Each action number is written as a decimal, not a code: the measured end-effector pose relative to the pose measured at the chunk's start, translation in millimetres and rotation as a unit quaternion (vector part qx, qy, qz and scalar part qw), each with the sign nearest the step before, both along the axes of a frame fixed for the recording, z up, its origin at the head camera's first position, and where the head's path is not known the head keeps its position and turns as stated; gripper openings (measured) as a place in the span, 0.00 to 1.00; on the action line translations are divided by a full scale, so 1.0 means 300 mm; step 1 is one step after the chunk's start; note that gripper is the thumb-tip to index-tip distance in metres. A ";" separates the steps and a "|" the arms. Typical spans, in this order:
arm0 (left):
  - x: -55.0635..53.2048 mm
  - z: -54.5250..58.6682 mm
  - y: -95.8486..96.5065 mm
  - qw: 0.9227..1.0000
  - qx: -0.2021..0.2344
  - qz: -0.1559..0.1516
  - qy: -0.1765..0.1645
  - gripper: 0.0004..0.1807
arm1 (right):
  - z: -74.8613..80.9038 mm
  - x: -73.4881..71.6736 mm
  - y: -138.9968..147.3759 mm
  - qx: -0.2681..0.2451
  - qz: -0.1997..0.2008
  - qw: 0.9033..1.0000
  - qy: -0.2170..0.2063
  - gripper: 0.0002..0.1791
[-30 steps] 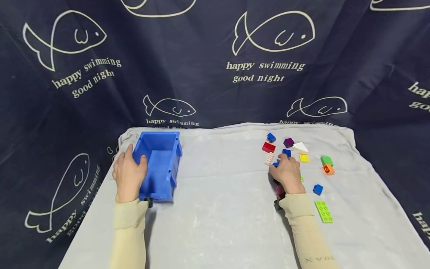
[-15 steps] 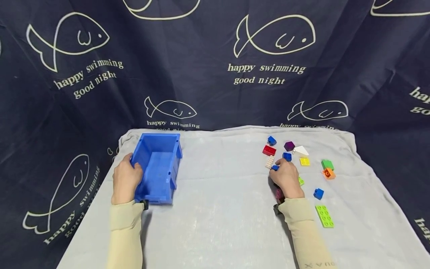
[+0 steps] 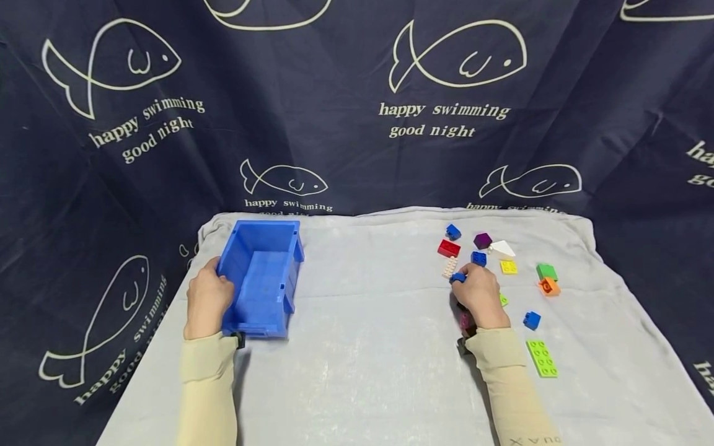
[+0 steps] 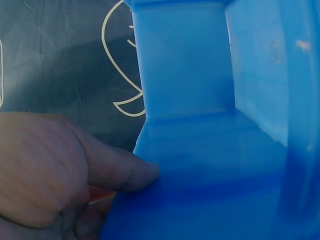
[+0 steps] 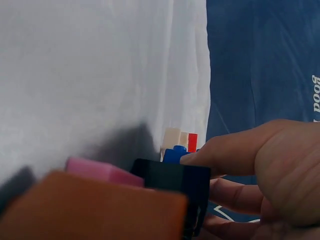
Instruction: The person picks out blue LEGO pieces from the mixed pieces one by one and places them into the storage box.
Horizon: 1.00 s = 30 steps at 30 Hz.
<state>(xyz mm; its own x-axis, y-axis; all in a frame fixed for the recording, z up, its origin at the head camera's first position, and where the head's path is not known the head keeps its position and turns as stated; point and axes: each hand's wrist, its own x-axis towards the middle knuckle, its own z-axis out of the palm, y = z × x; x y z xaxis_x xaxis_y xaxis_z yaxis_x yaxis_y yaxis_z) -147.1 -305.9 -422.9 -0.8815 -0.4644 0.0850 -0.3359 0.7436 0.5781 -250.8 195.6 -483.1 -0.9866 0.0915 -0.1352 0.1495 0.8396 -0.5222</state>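
Observation:
My left hand [image 3: 209,303] grips the left wall of the blue plastic bin [image 3: 294,272]. In the left wrist view its thumb [image 4: 125,170] lies over the wall on the inner side, with the other fingers low on the outside, mostly hidden. At the right, my right hand [image 3: 484,296] pinches a small blue toy brick [image 3: 458,277] at its fingertips. The right wrist view shows the thumb [image 5: 220,152] against this blue brick [image 5: 173,155], which a black block [image 5: 172,175] partly covers. A pink brick [image 3: 466,321] lies under the right wrist.
Around the right hand lie a red brick [image 3: 449,248], a white brick [image 3: 450,267], another blue brick [image 3: 478,258], a yellow brick [image 3: 509,266], a purple piece [image 3: 483,240] and a white piece [image 3: 504,248]. Further right are green [image 3: 547,271], orange [image 3: 550,286] and lime [image 3: 542,358] bricks.
My left hand has gone from spread fingers beside the bin to gripping its left wall. The right hand's fingers have closed on the blue brick with little other movement.

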 end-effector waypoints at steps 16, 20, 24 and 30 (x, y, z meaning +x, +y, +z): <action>0.000 0.001 -0.005 1.000 0.012 -0.002 -0.020 0.30 | 0.054 0.020 0.002 -0.004 0.002 1.000 0.027 0.15; 0.000 0.001 -0.006 1.000 0.013 -0.002 -0.023 0.30 | 0.072 0.024 -0.001 -0.013 -0.002 1.000 0.024 0.16; 0.000 0.001 -0.006 1.000 0.013 -0.002 -0.028 0.30 | 0.091 0.033 -0.002 -0.016 -0.003 0.999 0.029 0.17; 0.000 0.003 -0.005 1.000 0.011 -0.004 -0.029 0.30 | 0.118 0.052 -0.004 -0.016 -0.001 0.999 0.050 0.18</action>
